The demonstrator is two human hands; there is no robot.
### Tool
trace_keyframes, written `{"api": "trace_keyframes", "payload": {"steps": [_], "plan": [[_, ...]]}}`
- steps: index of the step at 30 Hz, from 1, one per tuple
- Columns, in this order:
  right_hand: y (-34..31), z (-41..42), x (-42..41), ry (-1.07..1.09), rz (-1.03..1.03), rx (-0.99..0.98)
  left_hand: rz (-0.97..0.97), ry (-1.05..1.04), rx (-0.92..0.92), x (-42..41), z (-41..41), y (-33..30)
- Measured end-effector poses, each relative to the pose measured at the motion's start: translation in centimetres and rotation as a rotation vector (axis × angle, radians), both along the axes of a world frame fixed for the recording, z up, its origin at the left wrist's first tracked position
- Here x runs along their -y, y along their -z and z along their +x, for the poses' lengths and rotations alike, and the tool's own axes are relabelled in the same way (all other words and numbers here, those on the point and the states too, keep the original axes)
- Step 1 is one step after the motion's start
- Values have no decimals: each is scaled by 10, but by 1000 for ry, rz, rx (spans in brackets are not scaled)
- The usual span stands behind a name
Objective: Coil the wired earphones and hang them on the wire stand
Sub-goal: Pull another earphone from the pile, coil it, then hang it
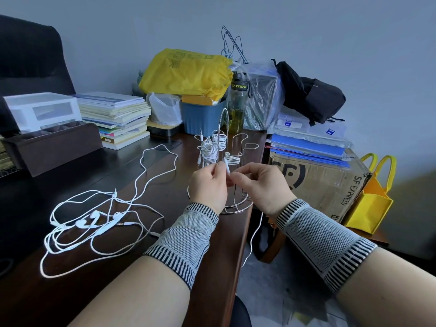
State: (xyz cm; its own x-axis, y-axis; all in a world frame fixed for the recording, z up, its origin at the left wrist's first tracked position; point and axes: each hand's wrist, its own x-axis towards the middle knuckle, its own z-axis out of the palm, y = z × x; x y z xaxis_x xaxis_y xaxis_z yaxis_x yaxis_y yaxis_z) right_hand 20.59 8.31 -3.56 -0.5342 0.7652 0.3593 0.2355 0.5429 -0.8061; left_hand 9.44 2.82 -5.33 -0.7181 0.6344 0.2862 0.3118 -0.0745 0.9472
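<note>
A chrome wire stand [238, 206] rises near the desk's right edge, with three white coiled earphones [213, 147] hanging on its arms. In front of it my left hand [207, 185] and my right hand [264, 185] pinch one white earphone cable [227, 166] between their fingertips. That cable's tail [253, 237] hangs down past the desk edge below my right wrist. Loose white earphones [94, 223] lie tangled on the dark desk to the left, uncoiled.
Behind the stand are a blue bin [200, 119], a bottle [237, 109], a yellow bag [186, 72] and stacked books [118, 116]. A cardboard box [325, 182] with blue folders stands right of the desk. A brown organiser [52, 145] is at far left.
</note>
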Motion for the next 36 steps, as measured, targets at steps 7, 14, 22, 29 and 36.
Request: {"api": "trace_keyframes", "payload": {"steps": [7, 14, 22, 29, 36], "plan": [[-8, -10, 1, -17, -105, -64, 35, 16, 2, -4, -4, 6], [-8, -17, -2, 131, -17, -29, 64, 97, 51, -7, -5, 9], [-5, -23, 5, 188, 273, 143, 60, 96, 75, -10, -8, 12], [-1, -11, 6, 220, 136, 56, 27, 81, -25, -12, -7, 13], [-30, -18, 19, 219, 547, 294, 12, 65, 71, -16, -8, 14]]}}
